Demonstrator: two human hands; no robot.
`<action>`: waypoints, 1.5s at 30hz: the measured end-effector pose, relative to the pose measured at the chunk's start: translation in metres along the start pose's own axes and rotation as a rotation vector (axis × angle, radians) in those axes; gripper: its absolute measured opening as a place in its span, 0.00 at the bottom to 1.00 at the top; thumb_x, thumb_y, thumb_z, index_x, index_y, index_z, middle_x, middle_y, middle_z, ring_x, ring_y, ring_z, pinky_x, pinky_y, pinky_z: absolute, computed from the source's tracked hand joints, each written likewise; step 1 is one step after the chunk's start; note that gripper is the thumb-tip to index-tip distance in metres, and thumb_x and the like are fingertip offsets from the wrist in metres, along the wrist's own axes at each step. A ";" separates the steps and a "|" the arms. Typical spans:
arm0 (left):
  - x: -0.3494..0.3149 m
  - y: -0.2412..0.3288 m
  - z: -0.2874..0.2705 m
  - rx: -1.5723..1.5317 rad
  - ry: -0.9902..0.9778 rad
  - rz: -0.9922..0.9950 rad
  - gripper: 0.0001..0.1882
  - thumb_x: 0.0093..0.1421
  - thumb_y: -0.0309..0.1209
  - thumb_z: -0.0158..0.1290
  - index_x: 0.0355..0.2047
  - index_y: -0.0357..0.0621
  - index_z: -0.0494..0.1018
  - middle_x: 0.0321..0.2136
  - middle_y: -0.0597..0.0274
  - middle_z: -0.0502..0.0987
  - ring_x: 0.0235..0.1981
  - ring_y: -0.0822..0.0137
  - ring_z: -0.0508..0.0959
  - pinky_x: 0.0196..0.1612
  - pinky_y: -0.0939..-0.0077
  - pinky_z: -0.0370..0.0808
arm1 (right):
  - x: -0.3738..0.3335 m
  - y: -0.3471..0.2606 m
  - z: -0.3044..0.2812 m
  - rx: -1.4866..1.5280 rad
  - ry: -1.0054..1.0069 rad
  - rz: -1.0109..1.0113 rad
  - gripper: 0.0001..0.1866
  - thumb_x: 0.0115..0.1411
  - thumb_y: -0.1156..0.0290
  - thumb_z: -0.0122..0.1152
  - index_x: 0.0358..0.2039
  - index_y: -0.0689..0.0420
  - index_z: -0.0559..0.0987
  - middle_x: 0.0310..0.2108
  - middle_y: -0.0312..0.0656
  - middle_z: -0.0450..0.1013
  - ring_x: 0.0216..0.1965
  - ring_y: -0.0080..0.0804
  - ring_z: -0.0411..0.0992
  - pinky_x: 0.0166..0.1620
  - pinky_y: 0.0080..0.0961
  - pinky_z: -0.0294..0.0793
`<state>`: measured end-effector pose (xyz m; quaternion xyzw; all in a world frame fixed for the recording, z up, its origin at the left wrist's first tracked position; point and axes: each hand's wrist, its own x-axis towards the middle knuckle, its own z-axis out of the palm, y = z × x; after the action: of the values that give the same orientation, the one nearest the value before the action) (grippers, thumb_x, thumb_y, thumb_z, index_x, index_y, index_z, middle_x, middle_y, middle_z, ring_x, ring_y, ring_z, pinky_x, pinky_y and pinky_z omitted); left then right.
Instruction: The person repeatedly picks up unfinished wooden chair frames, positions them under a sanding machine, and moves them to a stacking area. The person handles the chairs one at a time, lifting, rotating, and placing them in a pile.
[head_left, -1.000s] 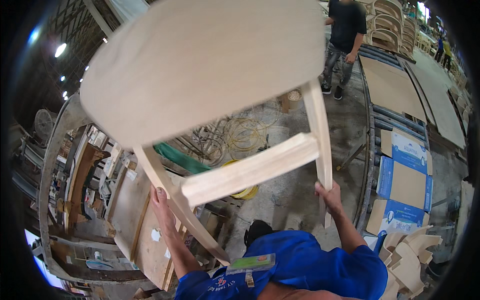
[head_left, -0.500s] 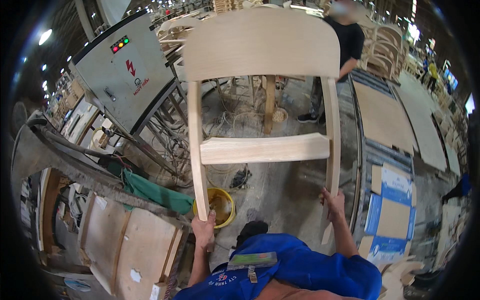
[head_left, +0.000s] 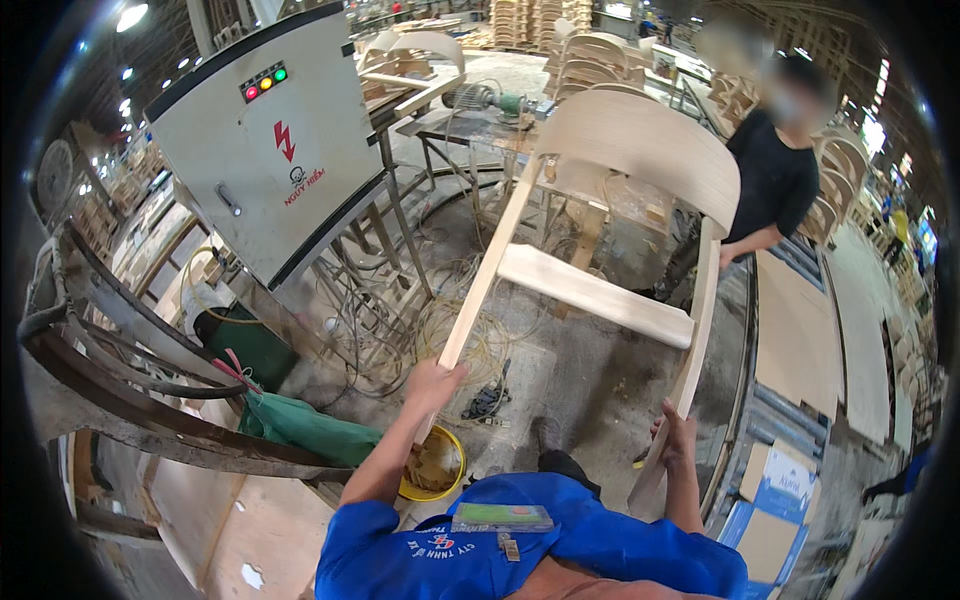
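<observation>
I hold a pale wooden chair back frame (head_left: 598,292) out in front of me. It has a broad curved backrest (head_left: 640,140) at the far end, two long legs and a crossbar between them. My left hand (head_left: 436,385) is closed round the left leg, near its lower end. Farther right, my right hand (head_left: 678,435) grips the right leg; the leg's tip sticks out below my fingers. The frame slants away to the right, held above the floor.
A grey electrical cabinet (head_left: 265,140) stands at the left. A yellow bucket (head_left: 458,478) sits by my left forearm, beside a green cloth (head_left: 310,430). A person in black (head_left: 775,175) stands at the far right by a roller conveyor (head_left: 785,428) bearing cardboard. Loose hoses (head_left: 450,340) cover the floor ahead.
The frame has swung to the right and tipped away from me, still in both hands. My left hand has risen. The view has turned, and the person in black appears farther right.
</observation>
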<state>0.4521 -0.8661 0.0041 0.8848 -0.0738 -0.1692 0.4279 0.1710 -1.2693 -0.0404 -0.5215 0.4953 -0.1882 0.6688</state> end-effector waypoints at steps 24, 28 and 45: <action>0.420 0.241 0.043 0.105 -0.025 0.146 0.24 0.57 0.45 0.64 0.41 0.35 0.79 0.27 0.55 0.82 0.25 0.63 0.82 0.31 0.65 0.77 | 0.393 -0.234 0.149 0.206 -0.232 0.101 0.24 0.61 0.54 0.73 0.39 0.62 0.75 0.27 0.42 0.75 0.24 0.34 0.77 0.27 0.33 0.80; 0.431 0.245 0.040 0.443 0.190 0.280 0.26 0.58 0.46 0.61 0.49 0.38 0.77 0.39 0.45 0.84 0.40 0.47 0.84 0.45 0.53 0.79 | 0.438 -0.267 0.152 0.227 -0.454 0.136 0.21 0.65 0.56 0.69 0.40 0.63 0.76 0.28 0.43 0.75 0.24 0.36 0.76 0.28 0.34 0.81; -0.194 -0.085 0.204 -0.006 0.252 -0.996 0.20 0.56 0.42 0.55 0.38 0.38 0.83 0.40 0.41 0.84 0.41 0.44 0.84 0.44 0.47 0.80 | 0.347 -0.115 0.241 0.101 -0.523 0.030 0.11 0.69 0.60 0.54 0.45 0.53 0.76 0.35 0.37 0.75 0.32 0.30 0.72 0.34 0.30 0.75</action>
<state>0.1964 -0.9090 -0.1338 0.8250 0.4091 -0.2448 0.3034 0.5606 -1.4568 -0.1090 -0.5109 0.3032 -0.0619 0.8020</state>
